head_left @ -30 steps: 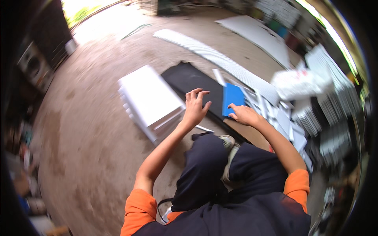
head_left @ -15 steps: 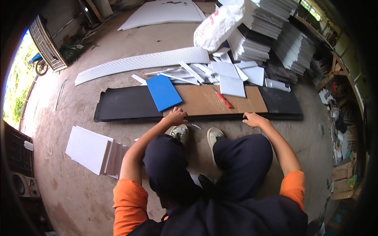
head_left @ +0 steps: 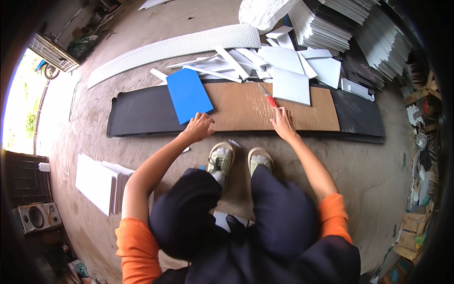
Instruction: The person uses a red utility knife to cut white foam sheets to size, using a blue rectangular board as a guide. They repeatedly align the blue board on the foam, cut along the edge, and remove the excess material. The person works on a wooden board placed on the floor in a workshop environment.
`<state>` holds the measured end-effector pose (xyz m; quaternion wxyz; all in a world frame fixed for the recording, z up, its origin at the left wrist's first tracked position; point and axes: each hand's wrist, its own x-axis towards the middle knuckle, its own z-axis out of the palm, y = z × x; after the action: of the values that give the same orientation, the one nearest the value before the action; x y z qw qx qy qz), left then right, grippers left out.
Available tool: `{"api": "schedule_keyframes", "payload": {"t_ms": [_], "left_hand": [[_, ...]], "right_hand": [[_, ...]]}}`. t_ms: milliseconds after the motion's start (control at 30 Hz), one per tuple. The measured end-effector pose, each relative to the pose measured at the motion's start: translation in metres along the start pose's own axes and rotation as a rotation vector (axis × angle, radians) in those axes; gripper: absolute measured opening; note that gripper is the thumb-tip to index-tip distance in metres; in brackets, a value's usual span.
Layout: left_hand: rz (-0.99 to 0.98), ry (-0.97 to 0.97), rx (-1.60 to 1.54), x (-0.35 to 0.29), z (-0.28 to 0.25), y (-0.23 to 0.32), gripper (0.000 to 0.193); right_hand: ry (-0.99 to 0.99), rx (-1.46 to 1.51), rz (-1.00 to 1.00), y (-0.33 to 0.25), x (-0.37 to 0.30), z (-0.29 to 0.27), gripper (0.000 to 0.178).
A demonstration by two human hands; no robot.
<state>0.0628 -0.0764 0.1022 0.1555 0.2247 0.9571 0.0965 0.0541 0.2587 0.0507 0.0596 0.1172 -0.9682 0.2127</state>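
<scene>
My left hand (head_left: 199, 127) is at the lower edge of a flat blue sheet (head_left: 190, 95), its fingers apart; whether they touch the sheet is unclear. That sheet lies tilted across a black slab (head_left: 142, 112) and a brown board (head_left: 231, 109). Over the board my right hand (head_left: 284, 124) reaches with extended fingers, the tips close to the handle end of a red utility knife (head_left: 271, 100). The knife lies with its blade pointing away from me. Just right of it a white square sheet (head_left: 292, 87) rests on the brown board.
Beyond the slab lie white offcuts (head_left: 231, 64) and a long textured white strip (head_left: 175, 53). Tall stacks of white sheets (head_left: 317, 29) stand at the far right. A smaller white stack (head_left: 101, 182) is on the floor to my left, near a speaker (head_left: 39, 216).
My right hand has moved left and forward from the slab's near edge to the knife handle. The left hand stays by the blue sheet. The view has shifted.
</scene>
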Motion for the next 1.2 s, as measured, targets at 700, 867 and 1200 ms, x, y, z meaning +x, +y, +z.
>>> {"api": "schedule_keyframes", "payload": {"t_ms": [700, 867, 1200], "left_hand": [[0.027, 0.582, -0.547, 0.336, -0.042, -0.067, 0.027], [-0.085, 0.767, -0.801, 0.388, -0.038, -0.091, 0.031], [-0.257, 0.883, -0.878, 0.364, -0.033, -0.132, 0.031]], "right_hand": [[0.045, 0.177, -0.193, 0.068, 0.311, 0.030, 0.043], [0.126, 0.295, 0.111, 0.139, 0.414, 0.083, 0.051], [0.075, 0.293, 0.486, 0.125, 0.475, 0.127, 0.084]]}}
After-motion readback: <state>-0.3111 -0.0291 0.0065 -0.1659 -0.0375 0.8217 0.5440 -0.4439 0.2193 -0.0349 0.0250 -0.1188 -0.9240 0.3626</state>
